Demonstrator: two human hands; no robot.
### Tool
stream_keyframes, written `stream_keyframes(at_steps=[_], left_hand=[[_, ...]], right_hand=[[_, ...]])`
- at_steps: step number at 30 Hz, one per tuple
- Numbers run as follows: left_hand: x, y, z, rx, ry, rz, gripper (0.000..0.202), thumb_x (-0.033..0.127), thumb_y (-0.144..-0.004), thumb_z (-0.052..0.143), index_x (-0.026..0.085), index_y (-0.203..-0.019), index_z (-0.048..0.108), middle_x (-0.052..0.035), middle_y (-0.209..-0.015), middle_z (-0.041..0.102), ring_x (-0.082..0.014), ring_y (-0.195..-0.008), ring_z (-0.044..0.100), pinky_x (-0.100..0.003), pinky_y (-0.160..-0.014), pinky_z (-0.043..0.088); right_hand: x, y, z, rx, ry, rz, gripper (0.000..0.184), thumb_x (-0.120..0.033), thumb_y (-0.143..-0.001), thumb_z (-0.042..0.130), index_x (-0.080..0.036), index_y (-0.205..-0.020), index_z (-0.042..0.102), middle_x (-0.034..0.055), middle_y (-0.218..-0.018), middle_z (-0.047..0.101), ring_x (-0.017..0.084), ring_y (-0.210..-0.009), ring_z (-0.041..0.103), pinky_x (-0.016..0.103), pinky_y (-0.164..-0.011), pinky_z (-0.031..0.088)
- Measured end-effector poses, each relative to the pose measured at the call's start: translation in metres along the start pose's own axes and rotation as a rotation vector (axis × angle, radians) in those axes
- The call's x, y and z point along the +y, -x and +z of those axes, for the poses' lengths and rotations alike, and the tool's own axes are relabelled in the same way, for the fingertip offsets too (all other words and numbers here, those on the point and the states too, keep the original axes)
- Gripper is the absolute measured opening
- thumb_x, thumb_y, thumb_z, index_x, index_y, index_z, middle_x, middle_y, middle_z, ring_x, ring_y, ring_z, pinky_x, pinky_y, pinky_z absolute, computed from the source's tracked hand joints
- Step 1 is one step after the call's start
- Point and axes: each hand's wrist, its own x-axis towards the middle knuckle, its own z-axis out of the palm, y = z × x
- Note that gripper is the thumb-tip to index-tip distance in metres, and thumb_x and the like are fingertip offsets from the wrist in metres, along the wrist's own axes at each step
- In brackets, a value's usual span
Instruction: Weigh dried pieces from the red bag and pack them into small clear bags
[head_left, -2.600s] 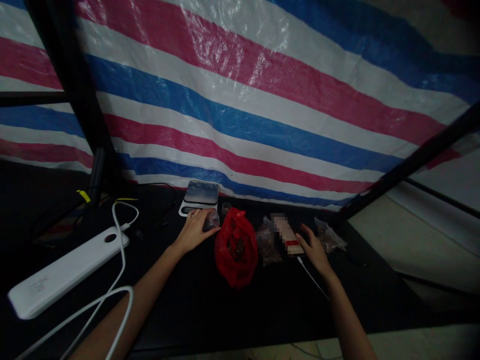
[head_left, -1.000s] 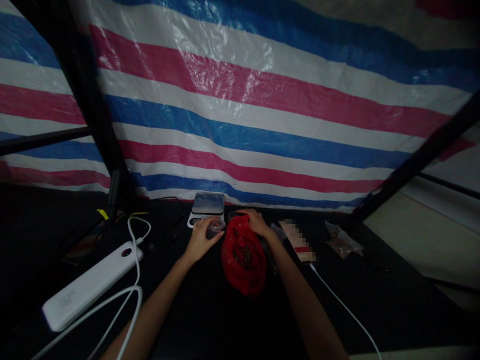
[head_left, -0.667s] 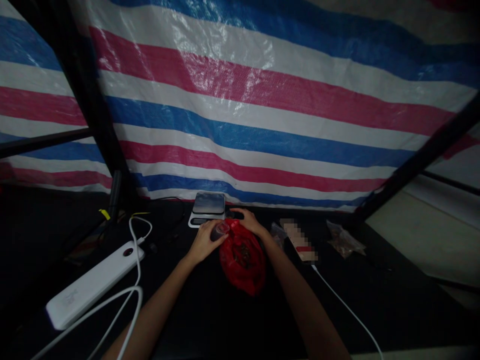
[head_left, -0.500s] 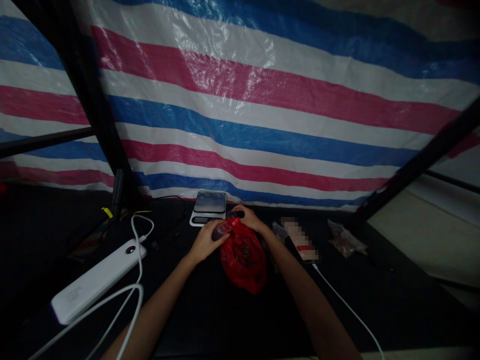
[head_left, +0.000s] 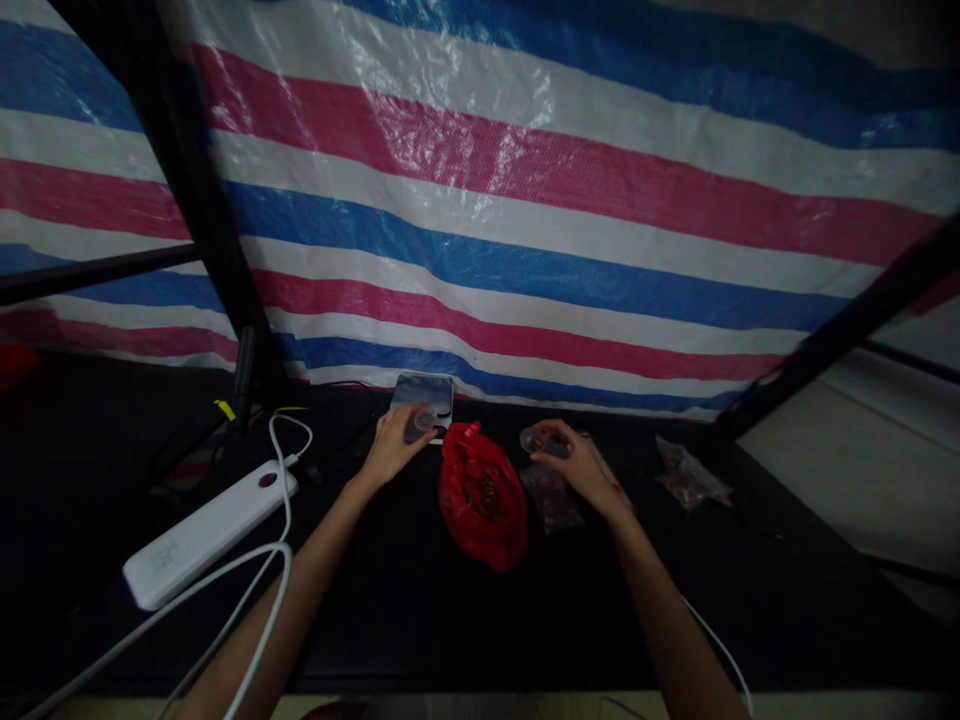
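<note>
Striped blue, white and red woven plastic tarp point(head_left: 525, 230) is hung behind a black tabletop point(head_left: 420, 630), with a black metal frame post point(head_left: 184, 200) in front of it, and it's all pretty dim from the head camera. A flat silver digital kitchen scale point(head_left: 421, 395) is parked near the back edge, and the left hand point(head_left: 388, 452) is held right at its front, fingers curled around a small clear plastic cup point(head_left: 421, 424). Whether that cup is touching the scale can't really be told. The right hand point(head_left: 581, 468) is closed in a pinch on a small clear round container point(head_left: 541, 441), held just above a clear plastic bag of brown bits point(head_left: 551, 497). Between the hands, a crumpled red plastic bag of dark stuff point(head_left: 480, 495) is lying on the table, with another clear bag of brown bits point(head_left: 686, 475) off to the right. A white power bank point(head_left: 206, 520) and white cable point(head_left: 281, 500) are lying to the left. Weighing seems to be the step in hand, so the left-hand cup would seem to need setting squarely on the scale.
</note>
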Motion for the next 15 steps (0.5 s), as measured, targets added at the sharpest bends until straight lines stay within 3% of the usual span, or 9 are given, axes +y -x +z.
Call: stream_keyframes(at_steps=[4,8,12,15], left_hand=[[-0.009,0.004,-0.018,-0.121,-0.060,0.011,0.044,0.045,-0.075,0.053,0.023,-0.113,0.046,-0.0048,-0.111,0.055,-0.0239,-0.104,0.047,-0.040,-0.088,0.033],[-0.005,0.034,-0.030,-0.265,-0.051,0.025,0.048,0.048,-0.071,0.055,0.024,-0.112,0.048,-0.0047,-0.112,0.055,-0.0250,-0.106,0.047,-0.042,-0.092,0.030],[0.025,0.063,-0.035,-0.314,0.066,0.043,0.050,0.047,-0.072,0.056,0.025,-0.116,0.045,-0.0046,-0.116,0.053,-0.0241,-0.109,0.044,-0.042,-0.097,0.027],[0.053,0.067,-0.035,-0.306,0.195,0.043,0.051,0.043,-0.072,0.057,0.024,-0.118,0.045,-0.0050,-0.119,0.051,-0.0236,-0.112,0.042,-0.041,-0.099,0.026]], right_hand=[[-0.024,0.035,0.008,-0.174,-0.145,-0.026,0.035,-0.028,-0.062,0.068,-0.021,-0.095,0.056,0.0017,-0.094,0.062,0.017,-0.089,0.057,0.031,-0.079,0.042],[-0.026,0.051,0.019,-0.226,-0.158,-0.051,0.037,-0.028,-0.066,0.067,-0.022,-0.099,0.054,0.0015,-0.098,0.061,0.018,-0.093,0.056,0.033,-0.084,0.040],[-0.038,0.047,0.027,-0.208,-0.040,-0.092,0.037,-0.029,-0.067,0.066,-0.023,-0.102,0.054,0.0026,-0.102,0.059,0.020,-0.097,0.053,0.036,-0.087,0.038],[-0.064,0.035,0.029,-0.244,0.038,-0.204,0.035,-0.029,-0.071,0.063,-0.024,-0.104,0.052,0.0027,-0.105,0.057,0.020,-0.100,0.051,0.036,-0.088,0.037]])
